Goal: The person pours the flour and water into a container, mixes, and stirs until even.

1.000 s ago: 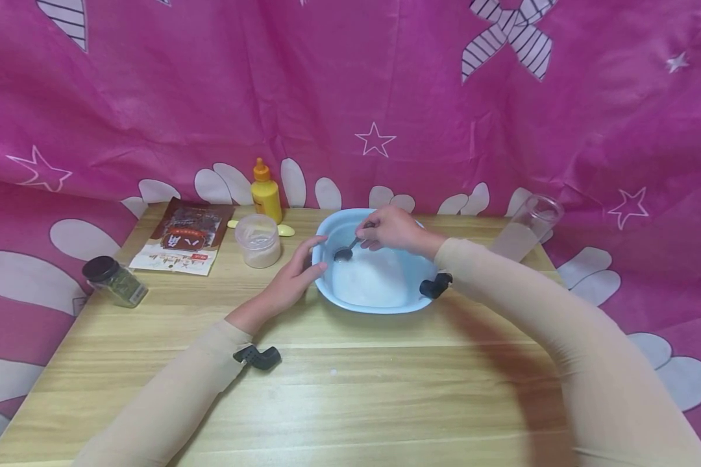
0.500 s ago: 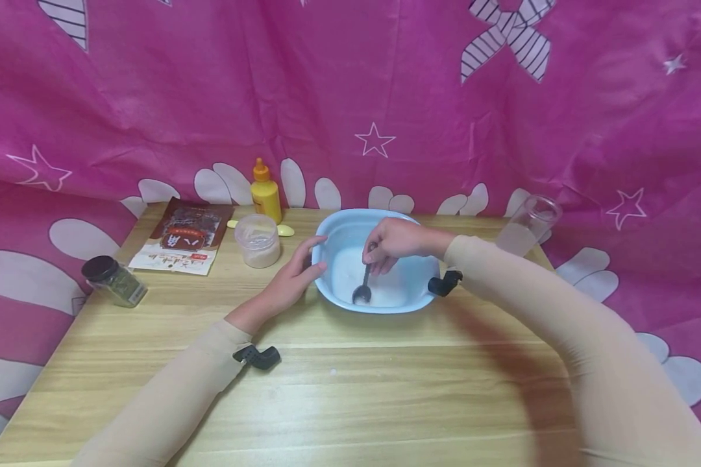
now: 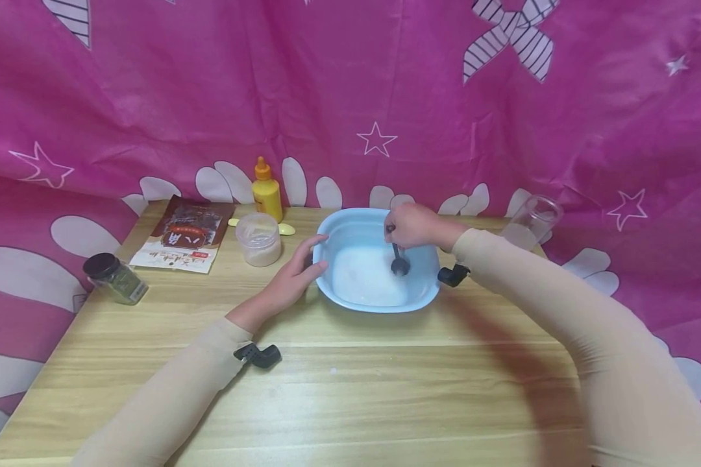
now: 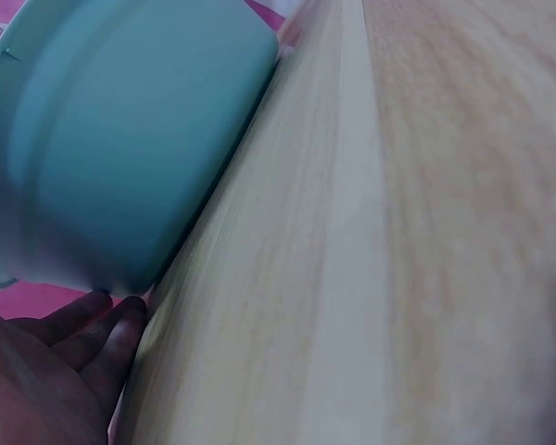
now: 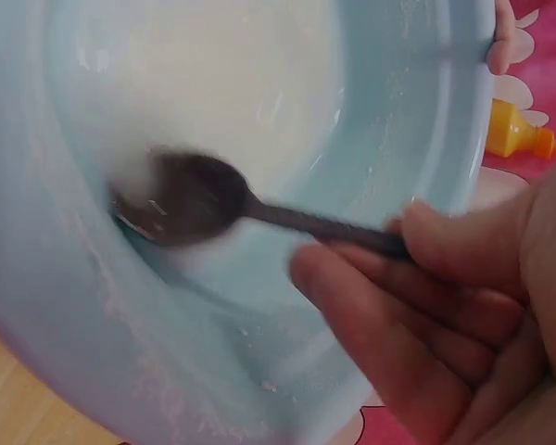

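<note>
1. head view: right hand (image 3: 413, 226) hung over the far right part of the light blue basin (image 3: 350, 224), fingers pinched round the handle of a dark spoon (image 3: 398, 261). spoon bowl dipped into the white powder (image 3: 365, 280) just below that hand, inside the basin.
2. head view: left hand (image 3: 292, 277) lay flat against the basin's left outer wall, fingers fairly straight, thumb up at the rim, gripping nothing.
3. head view: just left of the left hand stood a clear tub (image 3: 259, 240) of pale powder; beyond it a yellow squeeze bottle (image 3: 267, 190) and a printed packet (image 3: 182, 235). further left, well apart, lay a dark-lidded jar (image 3: 113, 279). right of the right arm stood an empty clear glass (image 3: 531, 220). all rested on the wooden table (image 3: 350, 389).
4. left wrist view: basin's outer wall (image 4: 139, 148) met the table (image 4: 398, 232); fingertips (image 4: 102, 320) of the left hand (image 4: 46, 380) touched the basin's base, extended rather than curled.
5. right wrist view: right hand (image 5: 463, 315) clasped the spoon (image 5: 195, 199) handle between thumb and curled fingers; spoon bowl, blurred, sat in the wet white powder (image 5: 232, 83) against the basin's inner wall (image 5: 83, 306). yellow bottle (image 5: 519, 134) showed past the rim, beyond the hand.
</note>
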The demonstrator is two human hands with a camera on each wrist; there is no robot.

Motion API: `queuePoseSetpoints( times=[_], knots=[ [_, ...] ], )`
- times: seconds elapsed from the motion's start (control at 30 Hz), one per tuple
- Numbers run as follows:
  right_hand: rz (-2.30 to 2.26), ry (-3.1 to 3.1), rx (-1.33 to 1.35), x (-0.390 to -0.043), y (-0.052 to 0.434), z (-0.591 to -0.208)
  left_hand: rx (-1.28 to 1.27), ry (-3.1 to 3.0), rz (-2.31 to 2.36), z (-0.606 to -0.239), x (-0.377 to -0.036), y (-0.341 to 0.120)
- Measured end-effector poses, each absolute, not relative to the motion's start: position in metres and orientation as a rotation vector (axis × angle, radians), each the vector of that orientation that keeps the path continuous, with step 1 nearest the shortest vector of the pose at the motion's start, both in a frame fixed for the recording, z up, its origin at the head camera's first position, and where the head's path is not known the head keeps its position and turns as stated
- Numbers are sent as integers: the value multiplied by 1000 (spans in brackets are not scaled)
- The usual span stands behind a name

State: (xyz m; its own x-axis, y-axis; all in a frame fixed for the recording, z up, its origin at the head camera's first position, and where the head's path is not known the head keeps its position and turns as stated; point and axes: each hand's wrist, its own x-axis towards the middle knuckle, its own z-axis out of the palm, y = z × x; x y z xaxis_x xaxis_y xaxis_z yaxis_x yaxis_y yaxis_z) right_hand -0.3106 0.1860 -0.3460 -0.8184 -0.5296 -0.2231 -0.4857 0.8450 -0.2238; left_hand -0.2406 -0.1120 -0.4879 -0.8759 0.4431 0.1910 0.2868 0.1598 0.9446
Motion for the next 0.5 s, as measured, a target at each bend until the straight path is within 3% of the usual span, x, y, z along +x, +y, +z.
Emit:
queuePoseSetpoints(
  times=[0.3,0.5],
  knots=[
    [-372,2946,-763,-311,173,-358,724,2282,1819,-489,-242,-112],
    [-726,2774,-693,-306,165,-364,733,2268,1830,-489,-242,-111]
  ],
)
